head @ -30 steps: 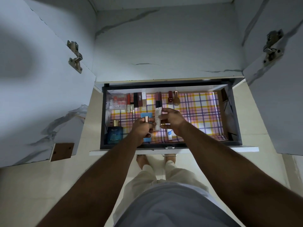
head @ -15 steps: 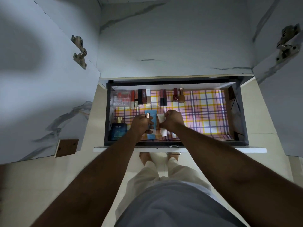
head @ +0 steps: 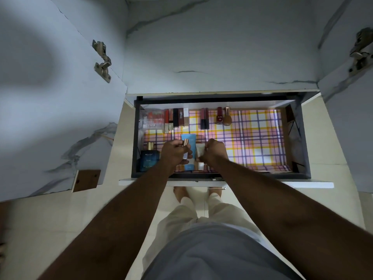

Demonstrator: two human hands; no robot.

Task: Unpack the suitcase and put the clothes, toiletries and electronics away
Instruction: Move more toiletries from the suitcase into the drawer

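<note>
An open dark drawer [head: 304,138] with a plaid liner holds toiletries. My left hand [head: 174,153] grips a small rose-gold capped tube [head: 185,142] over the drawer's front left. My right hand [head: 215,152] pinches a small white tube [head: 199,151] that lies beside a light-blue tube [head: 189,139] on the liner. A blue perfume bottle [head: 149,158] stands left of my left hand. Lipsticks and boxes [head: 177,117], two dark tubes [head: 204,118] and two nail-polish bottles [head: 223,117] line the back edge.
Two marble-patterned cupboard doors stand open, the left door [head: 50,118] and the right door [head: 347,128], each with metal hinges. The plaid liner's right half [head: 258,142] is bare. My bare feet [head: 179,194] stand on cream floor tiles under the drawer front.
Both hands have come down toward the drawer's front. The white tube in my right hand went from raised above the liner to lying beside the light-blue tube.
</note>
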